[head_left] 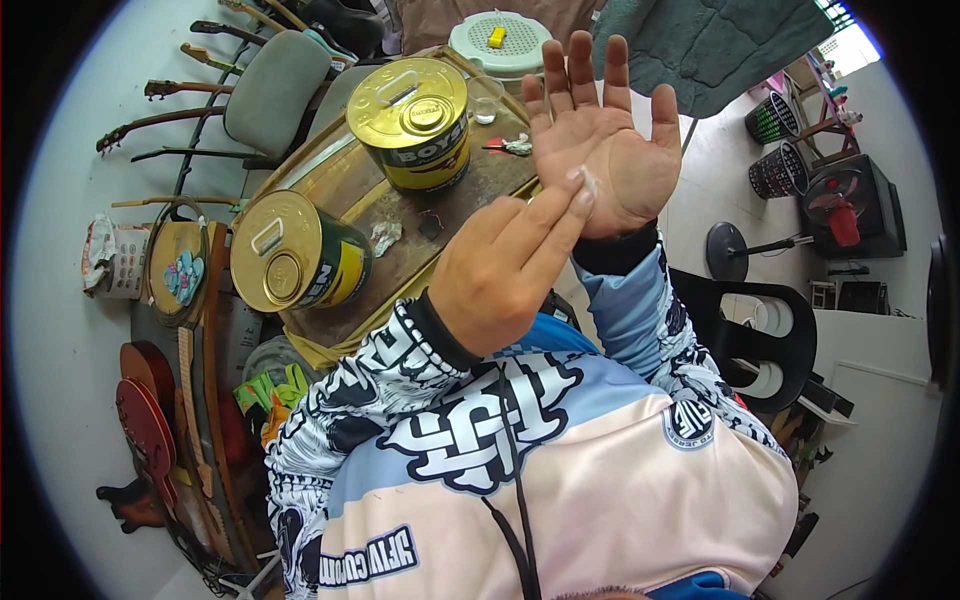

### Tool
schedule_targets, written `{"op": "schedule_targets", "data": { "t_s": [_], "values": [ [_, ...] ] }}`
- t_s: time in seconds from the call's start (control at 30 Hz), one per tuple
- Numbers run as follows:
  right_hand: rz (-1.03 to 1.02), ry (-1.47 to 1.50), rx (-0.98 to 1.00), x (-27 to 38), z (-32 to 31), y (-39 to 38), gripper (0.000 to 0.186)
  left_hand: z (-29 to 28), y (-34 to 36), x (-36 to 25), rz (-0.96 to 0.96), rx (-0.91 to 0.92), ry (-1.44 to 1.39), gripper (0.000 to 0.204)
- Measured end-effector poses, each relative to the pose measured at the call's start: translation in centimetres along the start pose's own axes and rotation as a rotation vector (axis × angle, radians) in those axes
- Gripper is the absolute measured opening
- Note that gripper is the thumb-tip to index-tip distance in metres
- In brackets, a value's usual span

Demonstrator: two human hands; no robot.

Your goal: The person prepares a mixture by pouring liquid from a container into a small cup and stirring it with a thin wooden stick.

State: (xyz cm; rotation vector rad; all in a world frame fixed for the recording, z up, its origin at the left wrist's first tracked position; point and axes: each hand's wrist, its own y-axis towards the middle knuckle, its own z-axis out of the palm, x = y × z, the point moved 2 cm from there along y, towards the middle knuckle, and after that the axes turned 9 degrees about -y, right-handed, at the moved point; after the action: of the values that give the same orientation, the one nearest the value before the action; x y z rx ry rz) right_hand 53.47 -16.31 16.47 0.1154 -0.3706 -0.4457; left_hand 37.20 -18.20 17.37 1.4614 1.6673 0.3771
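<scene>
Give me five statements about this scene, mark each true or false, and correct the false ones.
1. The right hand is open, palm showing. True.
2. The left hand is apart from the right palm. False: its fingers touch the palm by a white smear.
3. The nearer can and farther can have gold lids. True.
4. The yellow block lies on the floor. False: it is on a white stool.
5. A crumpled scrap lies on the table. True.

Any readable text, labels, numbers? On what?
Wording not copied; locations only:
Upper gold-lidded can: bold lettering on dark label, legible in part.
Lower gold-lidded can: label lettering, partly turned from view.
Jersey: large stylized chest lettering, upside down; smaller lettering patch.
Round badge: small lettering.
Lid embossing, white package: too small.
</scene>
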Motion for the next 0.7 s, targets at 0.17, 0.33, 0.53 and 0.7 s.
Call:
{"op": "schedule_targets", "data": {
  "t_s": [0.17,0.33,0.53,0.7],
  "values": [
    [-0.024,0.092,0.047,1.1,-0.5,0.4,0.051,-1.1,-1.3,-0.2,0.038,0.073,0.09,0.054],
    [0.055,0.124,0.085,0.9,-0.2,-0.1,0.05,-0.5,-0.2,0.0,0.129,-0.09,0.143,0.05],
    [0.094,0.138,0.047,0.9,0.0,-0.7,0.048,-0.4,-1.6,0.1,0.118,0.046,0.147,0.055],
    [0.028,0.063,-0.101,0.8,0.4,-0.9,0.048,-0.6,-1.8,0.3,0.135,-0.137,0.22,0.053]
  ]
}}
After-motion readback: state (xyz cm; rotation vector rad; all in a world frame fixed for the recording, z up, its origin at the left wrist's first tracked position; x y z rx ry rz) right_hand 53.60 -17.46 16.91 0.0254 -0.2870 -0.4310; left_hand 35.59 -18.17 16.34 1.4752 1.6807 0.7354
